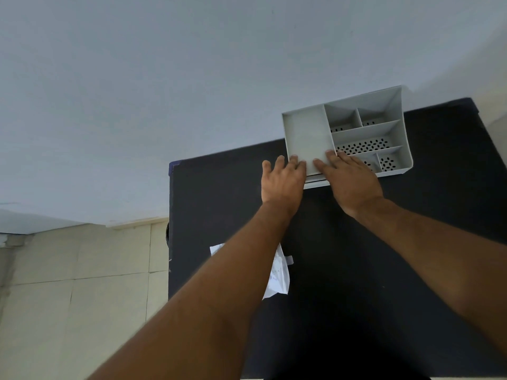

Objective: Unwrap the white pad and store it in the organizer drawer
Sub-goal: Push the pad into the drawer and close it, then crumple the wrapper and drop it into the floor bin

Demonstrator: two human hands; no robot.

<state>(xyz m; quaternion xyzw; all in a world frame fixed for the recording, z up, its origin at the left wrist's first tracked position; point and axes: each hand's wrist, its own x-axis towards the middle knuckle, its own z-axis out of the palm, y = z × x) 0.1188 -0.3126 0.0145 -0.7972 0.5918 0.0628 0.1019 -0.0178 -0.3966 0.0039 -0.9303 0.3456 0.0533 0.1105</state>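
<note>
Black bench (pixel 411 242) beside a pale wall carries a grey plastic compartment organizer (pixel 395 111) at upper right. Its white drawer (pixel 315 184) shows as a sliver under the front edge, and the white pad is out of sight. The left hand (pixel 282 182) and right hand (pixel 351 182) rest on that edge, each grip wide with straight fingers, holding nothing. A crumpled white wrapper (pixel 279 275) lies at lower centre, under the left forearm.

Organizer (pixel 397 105) under the fingers (pixel 329 157): pale grey plastic, matt, with smooth walls. Compartment bottoms to the right of the fingers are pierced with small oval slots.
Table (pixel 356 256) around the fingers: near-black top, matt, no sheen. Cloth or board, cannot tell.
Wrapper (pixel 279 275), well behind the fingers: thin white film or paper, crinkled, faint print.
Wall (pixel 137 91) beyond the fingers: pale blue paint, flat matt.
Floor (pixel 82 283), far left of the fingers: cream tiles, smooth, dull, thin joints.
</note>
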